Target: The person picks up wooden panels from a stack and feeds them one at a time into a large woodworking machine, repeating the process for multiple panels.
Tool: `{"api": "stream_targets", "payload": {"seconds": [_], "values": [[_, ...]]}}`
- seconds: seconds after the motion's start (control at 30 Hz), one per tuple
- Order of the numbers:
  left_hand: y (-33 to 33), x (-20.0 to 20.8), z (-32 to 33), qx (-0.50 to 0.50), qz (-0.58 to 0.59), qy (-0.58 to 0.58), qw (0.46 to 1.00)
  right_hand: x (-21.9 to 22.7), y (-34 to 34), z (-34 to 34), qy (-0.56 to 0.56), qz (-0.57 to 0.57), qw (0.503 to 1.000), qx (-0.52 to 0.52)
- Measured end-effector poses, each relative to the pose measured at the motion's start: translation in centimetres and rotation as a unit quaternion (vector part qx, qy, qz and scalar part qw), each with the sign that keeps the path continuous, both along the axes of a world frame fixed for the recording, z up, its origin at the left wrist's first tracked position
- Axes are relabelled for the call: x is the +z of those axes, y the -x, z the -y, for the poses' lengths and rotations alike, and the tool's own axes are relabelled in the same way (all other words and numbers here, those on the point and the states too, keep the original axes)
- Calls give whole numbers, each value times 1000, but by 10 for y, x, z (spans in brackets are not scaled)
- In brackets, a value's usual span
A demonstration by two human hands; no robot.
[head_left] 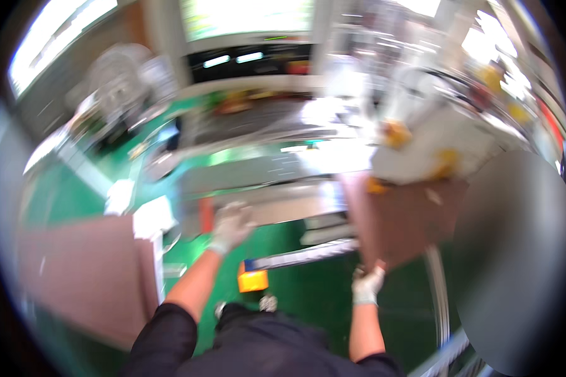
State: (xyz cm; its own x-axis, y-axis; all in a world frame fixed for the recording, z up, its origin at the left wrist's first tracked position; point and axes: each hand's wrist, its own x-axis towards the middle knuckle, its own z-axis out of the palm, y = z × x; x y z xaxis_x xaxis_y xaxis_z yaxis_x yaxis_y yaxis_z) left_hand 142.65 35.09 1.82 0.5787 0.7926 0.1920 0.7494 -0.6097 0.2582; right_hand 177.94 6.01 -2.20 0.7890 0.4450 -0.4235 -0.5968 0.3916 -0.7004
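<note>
My left hand (pixel 233 224), in a pale glove, reaches forward over the near side of a long metal machine bed (pixel 277 204). Its fingers look stretched out, though motion blurs them, and nothing shows in them. Just left of it stands a red-orange block (pixel 206 215). Lower on the right, my gloved right hand (pixel 368 284) is closed at the near corner of a brown panel (pixel 393 223). Its fingertips are partly hidden and blurred there.
A yellow-orange foot-pedal-like box (pixel 253 278) lies on the green floor (pixel 308 295) near my feet. Another brown-topped surface (pixel 88 270) is at left. A large grey rounded shape (pixel 516 264) blocks the right side. A fan (pixel 116 81) stands far left.
</note>
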Motion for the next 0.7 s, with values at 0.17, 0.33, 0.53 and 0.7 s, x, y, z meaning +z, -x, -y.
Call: {"api": "stream_targets", "payload": {"seconds": [0.17, 0.33, 0.53, 0.7], "values": [[167, -10, 82, 178, -31, -76, 981, -47, 113, 45, 195, 223, 914, 276], [331, -2, 243, 519, -197, 111, 824, -101, 181, 47, 196, 283, 668, 659], [371, -32, 342, 630, -188, 279, 700, -189, 163, -41, 165, 447, 590, 652], [360, -40, 305, 674, -182, 242, 674, -137, 203, -66, 187, 574, 413, 682]]}}
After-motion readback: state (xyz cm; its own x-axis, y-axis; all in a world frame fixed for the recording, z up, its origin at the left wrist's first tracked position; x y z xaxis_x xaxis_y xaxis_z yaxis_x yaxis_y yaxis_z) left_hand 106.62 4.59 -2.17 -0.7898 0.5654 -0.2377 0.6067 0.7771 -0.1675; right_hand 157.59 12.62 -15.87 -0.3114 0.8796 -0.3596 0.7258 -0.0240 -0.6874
